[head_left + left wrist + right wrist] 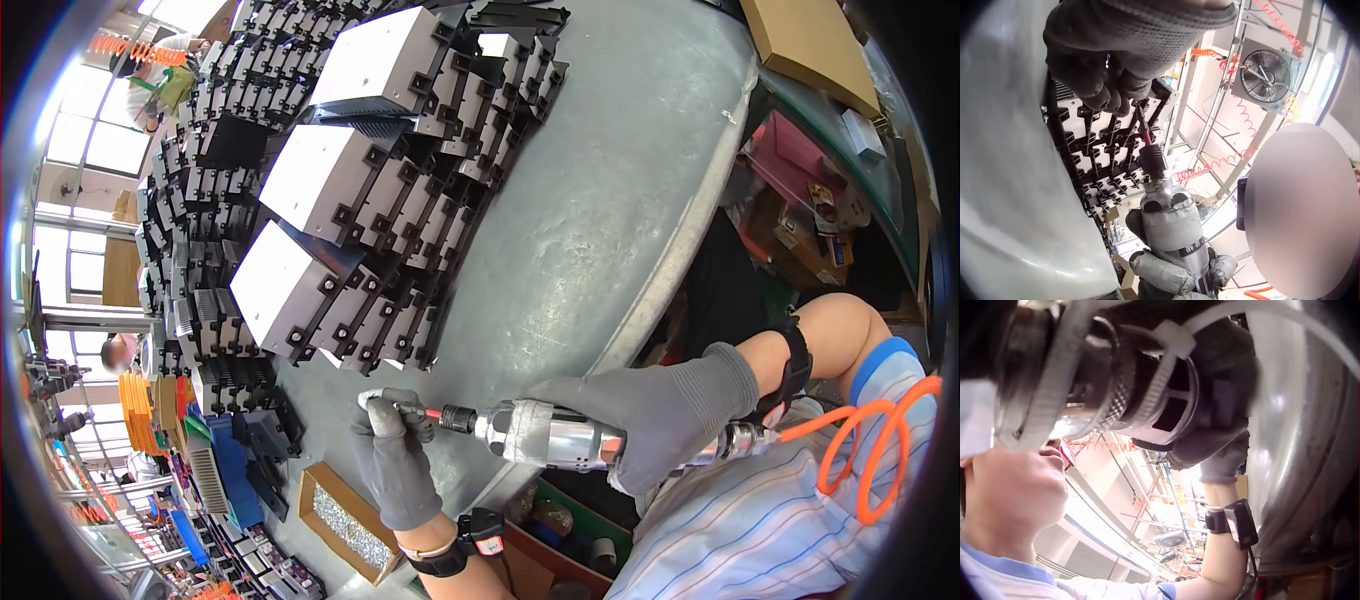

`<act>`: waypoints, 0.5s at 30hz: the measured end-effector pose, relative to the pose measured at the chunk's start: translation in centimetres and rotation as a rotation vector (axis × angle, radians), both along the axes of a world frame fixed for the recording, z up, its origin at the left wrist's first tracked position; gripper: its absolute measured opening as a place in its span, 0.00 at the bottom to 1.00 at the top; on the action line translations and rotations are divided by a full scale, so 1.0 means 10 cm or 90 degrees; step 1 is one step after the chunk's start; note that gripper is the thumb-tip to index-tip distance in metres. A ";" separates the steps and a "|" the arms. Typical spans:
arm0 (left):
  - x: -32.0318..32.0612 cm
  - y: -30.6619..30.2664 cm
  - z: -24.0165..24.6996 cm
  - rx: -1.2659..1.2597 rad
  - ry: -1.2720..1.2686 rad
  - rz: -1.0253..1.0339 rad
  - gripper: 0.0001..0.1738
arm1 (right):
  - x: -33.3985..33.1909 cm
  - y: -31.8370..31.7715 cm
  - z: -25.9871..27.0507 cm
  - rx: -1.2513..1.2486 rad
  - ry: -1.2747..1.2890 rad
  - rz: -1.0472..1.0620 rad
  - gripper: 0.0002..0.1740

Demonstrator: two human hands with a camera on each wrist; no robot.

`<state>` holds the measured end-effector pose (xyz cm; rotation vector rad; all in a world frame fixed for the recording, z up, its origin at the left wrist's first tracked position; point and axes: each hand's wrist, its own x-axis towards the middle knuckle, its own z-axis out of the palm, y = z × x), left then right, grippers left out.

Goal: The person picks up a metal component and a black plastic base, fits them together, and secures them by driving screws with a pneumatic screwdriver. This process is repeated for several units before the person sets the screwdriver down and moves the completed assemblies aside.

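Observation:
A silver pneumatic screwdriver (585, 440), partly wrapped in pale tape, lies nearly level in the grip of my gloved right hand (665, 405). Its black chuck (458, 419) and thin red bit (432, 412) point at my gloved left hand (400, 465). In the left wrist view, the bit tip (1140, 114) reaches the curled left fingertips. A small shiny metal piece (1108, 61), like a screw, shows among those fingers; the rest of it is hidden. The right wrist view shows the tool's rear collar (1107, 378) close up, with a white cable tie around it.
A cardboard box (335, 545) of small shiny metal pieces stands beside my left wrist. Stacked pale metal housings (320, 180) with black tabs fill the far side of the grey table (600, 180). An orange air hose (885, 405) loops at right. Shelves with boxes show below the table edge.

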<state>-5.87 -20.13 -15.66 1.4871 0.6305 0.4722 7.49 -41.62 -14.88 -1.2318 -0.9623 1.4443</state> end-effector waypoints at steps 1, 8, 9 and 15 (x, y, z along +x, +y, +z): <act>-0.01 0.01 0.00 -0.015 -0.013 -0.007 0.20 | -0.01 0.00 -0.02 -0.007 -0.019 -0.004 0.24; 0.03 0.01 0.11 0.014 0.010 -0.019 0.21 | 0.04 0.00 0.01 -0.059 0.070 0.018 0.20; 0.01 0.06 0.13 0.047 0.032 -0.068 0.20 | 0.05 0.00 0.01 -0.060 0.067 0.015 0.20; -0.02 0.08 0.03 0.072 0.095 -0.014 0.31 | 0.15 -0.05 -0.03 -0.101 0.111 0.090 0.44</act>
